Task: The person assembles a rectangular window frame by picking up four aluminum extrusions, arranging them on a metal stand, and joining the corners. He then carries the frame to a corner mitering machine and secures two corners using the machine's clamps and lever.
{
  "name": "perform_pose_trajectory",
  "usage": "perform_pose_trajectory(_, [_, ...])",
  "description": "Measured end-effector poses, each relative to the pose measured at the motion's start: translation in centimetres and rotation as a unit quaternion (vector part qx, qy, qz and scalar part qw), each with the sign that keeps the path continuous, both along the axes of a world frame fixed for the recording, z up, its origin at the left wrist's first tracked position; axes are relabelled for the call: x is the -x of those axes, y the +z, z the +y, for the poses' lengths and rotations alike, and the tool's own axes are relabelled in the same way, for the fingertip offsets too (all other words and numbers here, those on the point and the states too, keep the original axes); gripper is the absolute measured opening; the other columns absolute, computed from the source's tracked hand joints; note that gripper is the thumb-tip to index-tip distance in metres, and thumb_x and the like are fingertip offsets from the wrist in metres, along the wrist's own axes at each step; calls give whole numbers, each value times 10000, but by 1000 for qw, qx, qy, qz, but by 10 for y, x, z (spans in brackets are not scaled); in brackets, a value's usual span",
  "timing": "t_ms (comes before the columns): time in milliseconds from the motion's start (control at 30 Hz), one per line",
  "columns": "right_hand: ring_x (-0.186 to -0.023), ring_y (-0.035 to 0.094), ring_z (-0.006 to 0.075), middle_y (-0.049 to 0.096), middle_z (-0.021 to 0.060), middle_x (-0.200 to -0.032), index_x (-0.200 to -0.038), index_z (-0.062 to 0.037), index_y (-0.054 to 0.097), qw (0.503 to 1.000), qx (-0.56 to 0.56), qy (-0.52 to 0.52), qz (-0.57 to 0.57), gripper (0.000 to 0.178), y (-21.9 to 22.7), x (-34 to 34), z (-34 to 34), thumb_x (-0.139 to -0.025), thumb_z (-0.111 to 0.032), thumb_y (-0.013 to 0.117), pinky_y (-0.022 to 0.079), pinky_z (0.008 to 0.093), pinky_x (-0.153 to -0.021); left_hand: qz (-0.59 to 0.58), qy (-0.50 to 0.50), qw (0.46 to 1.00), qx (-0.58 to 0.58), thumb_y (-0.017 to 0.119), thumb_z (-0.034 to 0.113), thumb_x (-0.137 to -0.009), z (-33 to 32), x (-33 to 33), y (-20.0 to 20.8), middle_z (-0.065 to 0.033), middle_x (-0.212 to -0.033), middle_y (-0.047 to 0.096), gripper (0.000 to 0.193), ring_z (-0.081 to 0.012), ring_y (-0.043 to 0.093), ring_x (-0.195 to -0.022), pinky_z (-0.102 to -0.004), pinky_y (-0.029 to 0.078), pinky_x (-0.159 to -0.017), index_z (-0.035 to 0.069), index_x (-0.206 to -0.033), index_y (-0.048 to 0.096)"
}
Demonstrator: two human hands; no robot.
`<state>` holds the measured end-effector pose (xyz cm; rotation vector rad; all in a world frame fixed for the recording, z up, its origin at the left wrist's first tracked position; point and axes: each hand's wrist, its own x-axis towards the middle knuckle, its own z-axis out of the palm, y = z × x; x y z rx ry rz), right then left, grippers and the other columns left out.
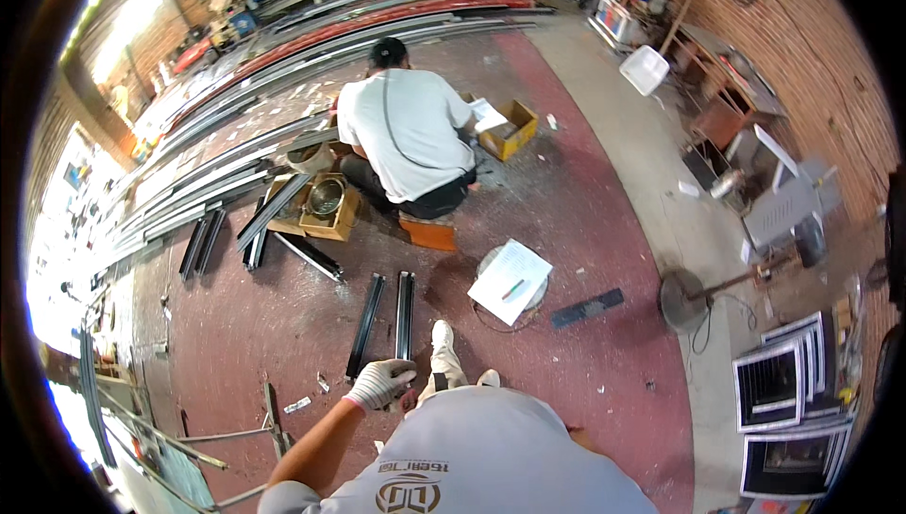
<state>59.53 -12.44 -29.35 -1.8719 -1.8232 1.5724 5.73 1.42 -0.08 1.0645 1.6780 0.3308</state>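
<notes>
Left arm (318,446): you angle it forward and inward.
Left hand (380,384): gloved, your grip unclear.
Right arm (581,439): mostly hidden by your torso (510,453).

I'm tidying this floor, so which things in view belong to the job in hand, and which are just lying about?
Probably in the job:
- dark profile, its near end by the gloved left hand
- second dark profile, alongside

Probably lying about, away from the hands:
- flat dark strip
- pale scrap
- white-edged frames, lower right
</notes>
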Motion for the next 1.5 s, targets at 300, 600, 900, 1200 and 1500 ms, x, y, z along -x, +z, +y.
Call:
perform_pose_trajectory(300, [-787, 635, 148, 718, 31, -883, -986, -32, 742, 940, 116, -303, 108, 142, 65, 41, 31, -950, -150, 672, 516, 336, -685, -94, 106, 979, -150, 642, 239, -1020, 30, -41, -12, -94, -1030, 760, 345, -131, 713, -861, -279, 574, -779, -9, -1255, 688])
perform_pose_trajectory(600, [-1094, 642, 176, 686, 83, -1193, -1221, -31, 649, 862, 148, -136, 466, 269, 281, 183, 186, -1018, -208, 638, 509, 335, -946, -522, 317, 778, -145, 592, 458, -1032, 83, -113, 75, -116, -1054, 717, 506, -189, 709, -892, -344, 616, -778, 21, -1285, 614])
perform_pose_trajectory(900, [-1140, 613, 199, 568, 94, -1321, -1399, -56, 486, 819, 19, -205, 535, 453, 346, 199, 186, -987, -212, 594, 538, 365, -903, -440, 321, 826, -148, 525, 392, -1081, 61, -142, 83, -107, -1026, 734, 448, -158, 710, -867, -310, 611, -781, 3, -1275, 634])
perform_pose_trajectory(1200, [-853, 622, 163, 673, 66, -984, -1111, -34, 602, 852, 41, -228, 469, 169, 320, 198, 180, -947, -71, 591, 525, 328, -759, -483, 265, 834, -28, 510, 389, -1086, 58, -131, 56, -56, -1149, 758, 436, -112, 667, -1060, -345, 448, -1081, 43, -1305, 661])
perform_pose_trajectory(1500, [-937, 650, 183, 682, 74, -1069, -1202, -49, 577, 846, 80, -245, 466, 305, 315, 190, 192, -905, -102, 534, 525, 336, -810, -640, 347, 684, 39, 500, 466, -1067, 60, -113, 50, -196, -1205, 676, 558, -283, 672, -1102, -444, 560, -991, -7, -1358, 558])
